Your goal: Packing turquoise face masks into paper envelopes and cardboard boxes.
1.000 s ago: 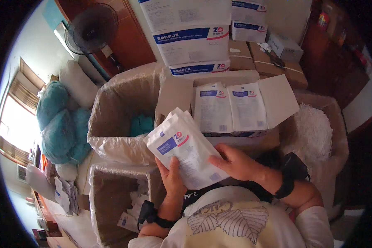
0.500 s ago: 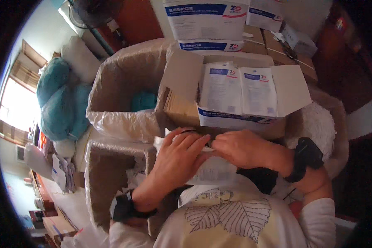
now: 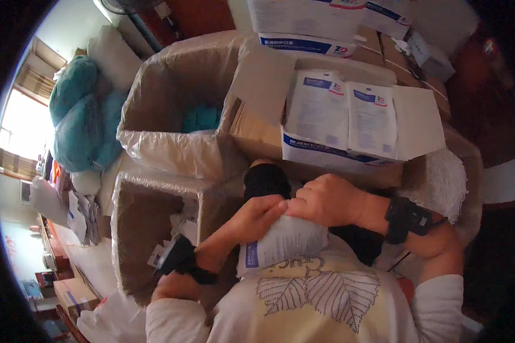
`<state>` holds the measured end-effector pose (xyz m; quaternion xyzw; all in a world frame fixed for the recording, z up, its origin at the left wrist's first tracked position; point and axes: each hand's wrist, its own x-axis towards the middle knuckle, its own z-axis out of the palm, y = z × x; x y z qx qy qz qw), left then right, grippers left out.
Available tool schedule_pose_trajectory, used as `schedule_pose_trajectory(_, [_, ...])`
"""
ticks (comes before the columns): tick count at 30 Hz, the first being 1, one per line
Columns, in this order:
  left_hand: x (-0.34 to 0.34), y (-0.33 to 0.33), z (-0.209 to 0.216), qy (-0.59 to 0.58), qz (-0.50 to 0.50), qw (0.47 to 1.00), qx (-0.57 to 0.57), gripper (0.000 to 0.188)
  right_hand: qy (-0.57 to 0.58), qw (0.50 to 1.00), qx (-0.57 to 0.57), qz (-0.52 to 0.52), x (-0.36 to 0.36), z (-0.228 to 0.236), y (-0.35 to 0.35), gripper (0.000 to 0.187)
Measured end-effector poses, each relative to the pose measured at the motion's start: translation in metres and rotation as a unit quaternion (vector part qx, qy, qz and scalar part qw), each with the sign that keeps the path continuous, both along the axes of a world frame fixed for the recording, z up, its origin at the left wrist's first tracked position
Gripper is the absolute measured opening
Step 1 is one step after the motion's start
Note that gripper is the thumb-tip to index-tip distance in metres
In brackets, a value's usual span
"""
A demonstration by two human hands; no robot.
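Note:
A white plastic packet with a blue printed corner lies against my shirt, just above my lap. My left hand pinches its upper edge, fingertips pressed together. Close beside it my right hand grips the same edge with curled fingers. What is inside the packet is hidden. Beyond my hands an open carton with a blue-striped front holds similar white packets, standing in two rows.
To the left stand two plastic-lined boxes: the far one has teal pieces inside, the near one some papers. White shredded material fills a box at right. Closed white cartons are stacked behind. Teal bundles sit far left.
The left hand has come off the packet's far side and drawn closer to the right hand at its edge. The packet's blue corner now shows. The whole view has shifted slightly.

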<state>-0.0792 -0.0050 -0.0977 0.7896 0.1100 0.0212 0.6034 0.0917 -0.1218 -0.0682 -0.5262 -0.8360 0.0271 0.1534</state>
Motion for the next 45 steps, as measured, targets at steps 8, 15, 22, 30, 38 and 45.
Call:
schedule_pose_trajectory(8, [-0.003, -0.017, -0.065, 0.034, 0.075, 0.916, -0.392, 0.025, -0.015, 0.998, 0.052, -0.013, -0.012, -0.036, 0.000, 0.012])
schedule_pose_trajectory(15, [0.009, 0.007, -0.027, 0.040, -0.011, 0.998, 0.052, 0.020, 0.158, 0.969, -0.067, -0.176, -0.012, -0.032, 0.003, 0.017])
schedule_pose_trajectory(22, [-0.001, -0.019, -0.064, 0.015, 0.049, 0.999, -0.015, 0.022, 0.100, 0.991, 0.003, -0.086, -0.021, -0.047, -0.007, 0.020])
schedule_pose_trajectory(30, [0.000, -0.045, -0.111, 0.023, 0.107, 0.989, -0.103, 0.028, 0.179, 0.977, 0.016, -0.117, -0.030, -0.048, -0.038, 0.025])
schedule_pose_trajectory(38, [0.004, -0.049, -0.106, 0.071, 0.115, 0.982, -0.133, 0.031, 0.410, 0.877, -0.062, -0.243, -0.035, -0.033, -0.082, 0.024])
schedule_pose_trajectory(45, [0.002, -0.042, -0.113, 0.010, 0.172, 0.983, -0.067, 0.025, 0.369, 0.919, -0.064, -0.120, -0.013, -0.020, -0.109, 0.027])
